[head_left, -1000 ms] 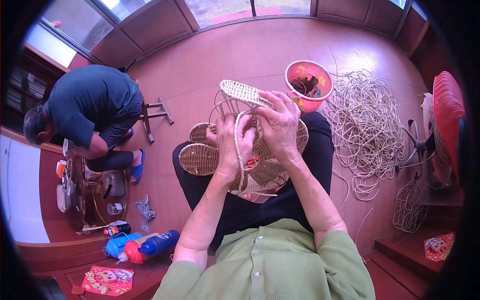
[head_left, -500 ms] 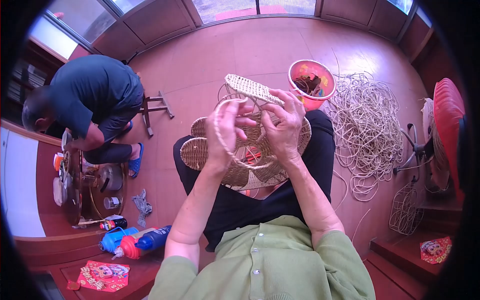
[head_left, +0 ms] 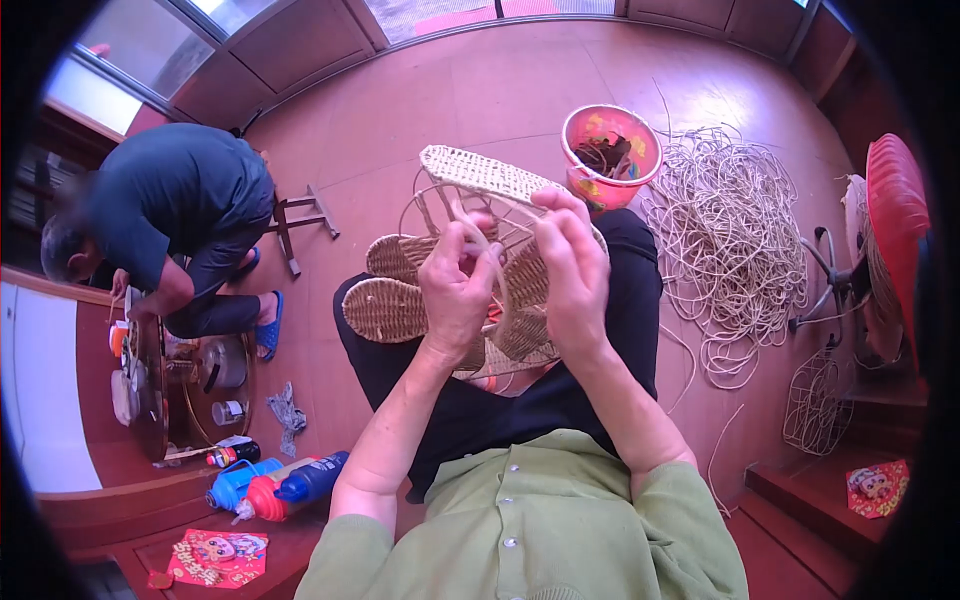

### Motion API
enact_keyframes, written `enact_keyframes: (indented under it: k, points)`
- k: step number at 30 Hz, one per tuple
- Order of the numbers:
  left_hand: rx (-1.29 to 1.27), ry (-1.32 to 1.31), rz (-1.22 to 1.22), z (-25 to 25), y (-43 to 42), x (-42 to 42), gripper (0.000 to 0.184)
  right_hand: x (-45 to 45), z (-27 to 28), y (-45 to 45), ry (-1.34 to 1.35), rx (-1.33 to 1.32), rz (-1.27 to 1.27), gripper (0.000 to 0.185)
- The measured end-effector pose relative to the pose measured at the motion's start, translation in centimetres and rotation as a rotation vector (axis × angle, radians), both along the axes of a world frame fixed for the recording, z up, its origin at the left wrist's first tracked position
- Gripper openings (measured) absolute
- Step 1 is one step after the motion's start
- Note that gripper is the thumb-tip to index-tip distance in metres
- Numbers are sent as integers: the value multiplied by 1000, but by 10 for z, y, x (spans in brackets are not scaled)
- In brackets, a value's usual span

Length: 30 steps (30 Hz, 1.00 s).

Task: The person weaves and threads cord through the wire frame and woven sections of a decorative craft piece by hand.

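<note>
A woven straw-cord piece (head_left: 385, 308) with several petal-like panels on a wire frame rests on my lap. One long pale panel (head_left: 480, 172) stands up at its far side. My left hand (head_left: 460, 290) is closed over the middle of the piece, thumb and fingers pinching a pale cord (head_left: 506, 275) that loops between my hands. At the right end of the long panel, my right hand (head_left: 572, 270) is curled with its fingertips against the woven piece. My fingers hide part of the frame and the cord's end.
A large heap of loose cord (head_left: 735, 250) lies on the floor at right, beside a red bucket (head_left: 612, 160) with brown scraps. Right of it are a red chair (head_left: 895, 230) and a wire frame (head_left: 818, 405). Another person (head_left: 190, 200) bends at left; bottles (head_left: 310, 478) lie near.
My left hand has turned and drawn closer to a pinch, and the wide cord loop has become narrower. My right fingers have curled in more. The view has shifted slightly.
</note>
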<state>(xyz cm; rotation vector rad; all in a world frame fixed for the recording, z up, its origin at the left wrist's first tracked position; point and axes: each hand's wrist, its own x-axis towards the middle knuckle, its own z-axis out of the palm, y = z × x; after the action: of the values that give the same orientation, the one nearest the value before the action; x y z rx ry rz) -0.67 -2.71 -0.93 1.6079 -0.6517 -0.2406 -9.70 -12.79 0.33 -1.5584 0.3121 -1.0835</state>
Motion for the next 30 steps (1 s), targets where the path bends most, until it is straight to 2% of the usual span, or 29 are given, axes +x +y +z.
enact_keyframes:
  k: [2, 3, 4, 6, 7, 10, 12, 13, 14, 16, 17, 20, 23, 24, 26, 30]
  points:
    - [60, -351, 43, 5, -3, -3, 31, -30, 34, 15, -214, 305, 212, 23]
    - [163, -367, 62, 11, -5, -6, 33, -36, 36, 17, -303, 371, 301, 23]
    - [162, -367, 76, 10, -7, -6, 33, -42, 38, 18, -320, 420, 353, 27]
    - [163, -558, 95, 8, -12, -4, 25, -54, 43, 18, -350, 521, 453, 37]
    - [106, -555, 121, 8, -13, -3, 17, -58, 45, 19, -344, 469, 427, 37]
    - [64, -592, 202, 6, -7, 3, 14, -73, 53, 15, -534, 226, 365, 31]
    - [60, -566, 269, 3, 2, 15, 12, -78, 72, 3, -917, 149, 394, 29]
    - [55, -540, 310, 2, 4, 21, 11, -75, 69, -3, -916, 148, 407, 29]
    - [52, -540, 315, 1, 4, 25, 11, -70, 59, -10, -487, -48, 176, 25]
    - [86, -618, 335, 0, -2, 31, 11, -34, 28, -29, -38, -613, 21, 23]
    - [100, -603, 355, 2, -4, 33, 11, -15, 20, -21, 250, -683, -24, 31]
    - [186, -725, 405, 11, -3, 37, 9, 26, -19, -10, 340, -984, -196, 44]
    - [280, -839, 422, 7, -2, 43, 18, 37, -25, -7, 365, -1022, -267, 45]
    - [282, -838, 422, 6, -4, 45, 18, 38, -25, -6, 381, -1029, -261, 45]
    - [359, -742, 457, 5, -9, 49, 36, 40, -29, -5, 404, -1033, -254, 45]
    - [382, -751, 515, -1, -23, 53, 47, 45, -29, -7, 366, -1007, -219, 43]
